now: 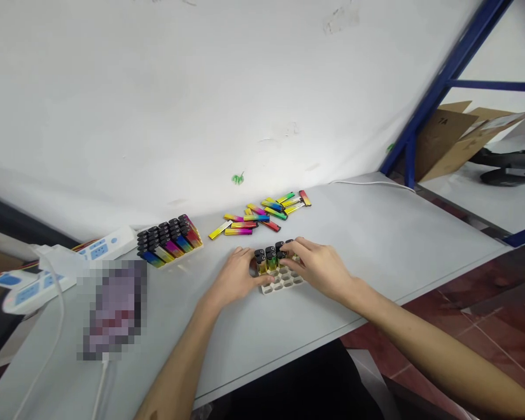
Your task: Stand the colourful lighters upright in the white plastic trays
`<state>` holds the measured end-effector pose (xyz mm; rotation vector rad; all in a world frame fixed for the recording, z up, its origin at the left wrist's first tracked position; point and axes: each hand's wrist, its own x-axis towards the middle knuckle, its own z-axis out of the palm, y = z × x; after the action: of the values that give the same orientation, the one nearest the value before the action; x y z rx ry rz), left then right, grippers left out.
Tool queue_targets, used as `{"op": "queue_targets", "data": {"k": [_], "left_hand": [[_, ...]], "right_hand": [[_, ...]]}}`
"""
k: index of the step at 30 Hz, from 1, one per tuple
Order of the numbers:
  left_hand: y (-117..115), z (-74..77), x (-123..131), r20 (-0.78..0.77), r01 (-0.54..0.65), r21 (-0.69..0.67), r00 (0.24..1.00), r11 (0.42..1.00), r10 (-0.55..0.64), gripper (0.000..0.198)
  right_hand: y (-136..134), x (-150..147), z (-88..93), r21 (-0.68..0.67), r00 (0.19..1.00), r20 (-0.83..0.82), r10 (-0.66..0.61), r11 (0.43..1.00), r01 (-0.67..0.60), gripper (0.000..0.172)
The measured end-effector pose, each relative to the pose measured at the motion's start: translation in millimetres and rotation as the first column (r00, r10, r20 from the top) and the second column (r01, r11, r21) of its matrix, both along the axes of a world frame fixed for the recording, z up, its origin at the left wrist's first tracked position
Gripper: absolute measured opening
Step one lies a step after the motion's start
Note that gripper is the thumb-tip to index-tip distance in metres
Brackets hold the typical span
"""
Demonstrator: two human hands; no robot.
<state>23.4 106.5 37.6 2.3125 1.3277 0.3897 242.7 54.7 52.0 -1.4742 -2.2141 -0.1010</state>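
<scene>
Left hand point(235, 274) half-curled around the left end of the cell tray point(284, 281) on the grey table point(354, 224), right hand point(321, 265) nearly pinched at its far-side lighters point(272, 260), grip unclear; brushing neighbours could tip them, slack bracing could let it skid.

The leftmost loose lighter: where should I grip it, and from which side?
Likely best pinched across its middle, coming from above left: the leftmost loose lighter lies flat, slanted and slim, with neighbouring lighters crowding only its right end.
</scene>
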Motion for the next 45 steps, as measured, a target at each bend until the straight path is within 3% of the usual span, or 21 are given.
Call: {"op": "queue_targets", "data": {"k": [3, 6, 11, 16, 20, 23, 25, 28, 31, 33, 40, 45], "left_hand": [[1, 0.6, -3, 0.0, 0.012, -0.026, 1.0, 1.0, -0.012, 0.041], [2, 1.7, -6, -0.013, 0.024, -0.053, 1.0, 0.998, -0.025, 0.042], [4, 3.8, -12, -0.008, -0.012, -0.11, 1.0, 0.994, 0.011, 0.052], [4, 6.0, -14, -0.021, -0.026, -0.148, 1.0, 0.989, 0.023, 0.059], [4, 7.6, -13, -0.023, -0.029, -0.164, 0.999, 0.986, 0.026, 0.061], [4, 7.6, -13, -0.031, -0.034, -0.172, 0.999, 0.985, 0.029, 0.061], [4, 7.0, -14, -0.032, -0.037, -0.178, 0.999, 0.983, 0.031, 0.062], [5, 6.4, -14, -0.02, -0.035, -0.177, 0.999, 0.984, 0.032, 0.061], [5, 7.0, -12, -0.032, -0.024, -0.165, 0.999, 0.986, 0.019, 0.055], [5, 8.1, -11, -0.04, -0.023, -0.152, 0.999, 0.988, 0.018, 0.05], [5, 7.3, -11, -0.031, -0.042, -0.134, 0.999, 0.99, 0.038, 0.047], [5, 3.6, -11, -0.043, -0.054, -0.139, 0.998, 0.989, 0.049, 0.049]], "right_hand": [[-1, -3, -1.5, 0.042, 1.0, 0.004, 0.017, 0.999, -0.017, 0.021], [5, 2, 2.3, 0.092, 0.99, -0.131, 0.06, 0.995, -0.048, 0.028], [45, 18, 8.7, 0.03, 0.922, -0.387, -0.019, 0.999, 0.033, 0.025], [92, 21, -19.9, -0.156, 0.974, -0.213, -0.074, 0.987, 0.041, 0.021], [103, 16, -42.3, -0.147, 0.995, -0.049, -0.089, 0.986, 0.081, 0.032], [100, 18, -43.8, -0.122, 0.989, -0.074, -0.125, 0.986, 0.115, 0.023], [96, 24, -40.2, -0.096, 0.972, -0.194, -0.134, 0.988, 0.117, 0.018], [90, 35, -33.6, -0.089, 0.836, -0.54, -0.096, 0.994, 0.057, 0.018], [85, 39, -28.4, -0.168, 0.542, -0.837, -0.074, 0.978, -0.126, 0.028], [82, 38, -26.3, -0.222, 0.395, -0.911, -0.121, 0.95, -0.221, 0.034], [85, 31, -30.2, -0.34, 0.322, -0.906, -0.275, 0.926, -0.166, 0.039], [83, 29, -29.0, -0.309, 0.231, -0.942, -0.244, 0.9, -0.307, 0.04]]}}
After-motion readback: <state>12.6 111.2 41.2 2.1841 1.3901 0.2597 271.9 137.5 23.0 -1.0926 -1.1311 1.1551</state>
